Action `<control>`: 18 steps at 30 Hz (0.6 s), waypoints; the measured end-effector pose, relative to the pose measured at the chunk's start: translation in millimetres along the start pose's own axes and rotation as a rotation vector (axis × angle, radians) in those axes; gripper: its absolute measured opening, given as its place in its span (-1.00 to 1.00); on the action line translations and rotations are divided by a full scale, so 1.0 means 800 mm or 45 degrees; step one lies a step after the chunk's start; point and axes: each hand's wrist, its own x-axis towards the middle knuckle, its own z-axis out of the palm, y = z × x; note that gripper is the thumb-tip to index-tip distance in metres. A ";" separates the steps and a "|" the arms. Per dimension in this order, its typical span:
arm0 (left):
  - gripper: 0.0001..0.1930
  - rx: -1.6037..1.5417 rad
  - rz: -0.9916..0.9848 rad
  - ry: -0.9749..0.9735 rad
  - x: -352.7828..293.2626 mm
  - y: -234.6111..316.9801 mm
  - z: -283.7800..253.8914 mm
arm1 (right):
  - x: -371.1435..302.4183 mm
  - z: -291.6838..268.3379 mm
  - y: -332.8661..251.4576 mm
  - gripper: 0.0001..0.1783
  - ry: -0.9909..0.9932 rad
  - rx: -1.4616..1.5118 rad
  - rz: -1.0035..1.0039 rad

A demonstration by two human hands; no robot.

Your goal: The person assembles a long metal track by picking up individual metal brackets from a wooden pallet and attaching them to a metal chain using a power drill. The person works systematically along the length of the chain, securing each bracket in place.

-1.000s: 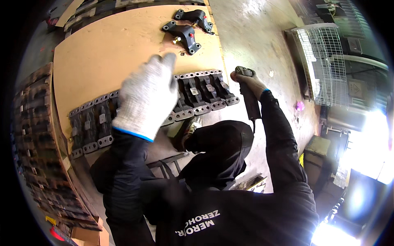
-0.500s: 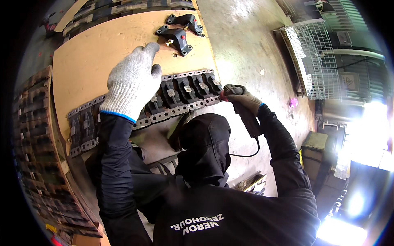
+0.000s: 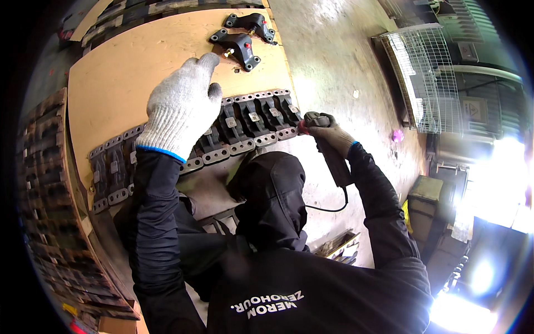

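My left hand (image 3: 181, 108), in a white knit glove with a blue cuff edge, reaches over the tan board (image 3: 119, 78). Its fingers are stretched out with the thumb apart, and nothing shows in it. Just beyond its fingertips lies a black bracket (image 3: 242, 49) with a red cap and a brass fitting; a similar bracket (image 3: 253, 26) sits behind it. My gloved right hand (image 3: 331, 133) is closed around a dark corded power tool (image 3: 332, 158), which looks like an angle grinder. The tool's head meets the right end of a row of dark metal castings (image 3: 253, 118); the contact is unclear.
Stacked wooden pallets (image 3: 44, 183) stand at the left, with more slats behind the board. A white wire basket (image 3: 425, 83) is at the far right. The tool's cord (image 3: 328, 210) curls over the concrete floor (image 3: 339, 50). My bent black-clothed leg (image 3: 272, 195) rises before the row.
The view has shifted slightly. Both hands hold nearly the same places, the left still stretched out and the right still on the tool.
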 end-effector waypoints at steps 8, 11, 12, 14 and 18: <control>-0.55 0.016 -0.007 0.022 -0.005 -0.008 -0.003 | 0.002 0.009 -0.003 0.11 0.001 -0.011 -0.023; -0.55 0.004 0.033 0.031 -0.001 0.000 0.005 | -0.013 0.008 0.006 0.14 0.032 0.054 -0.007; -0.56 0.033 0.002 0.028 -0.009 -0.006 -0.006 | -0.007 0.017 0.003 0.14 0.010 0.058 -0.031; -0.56 0.037 -0.007 0.018 -0.013 -0.010 -0.011 | -0.003 0.013 0.007 0.14 0.051 0.032 -0.044; -0.56 0.005 -0.004 0.011 -0.007 -0.004 -0.001 | -0.007 -0.010 0.020 0.14 0.187 -0.026 -0.002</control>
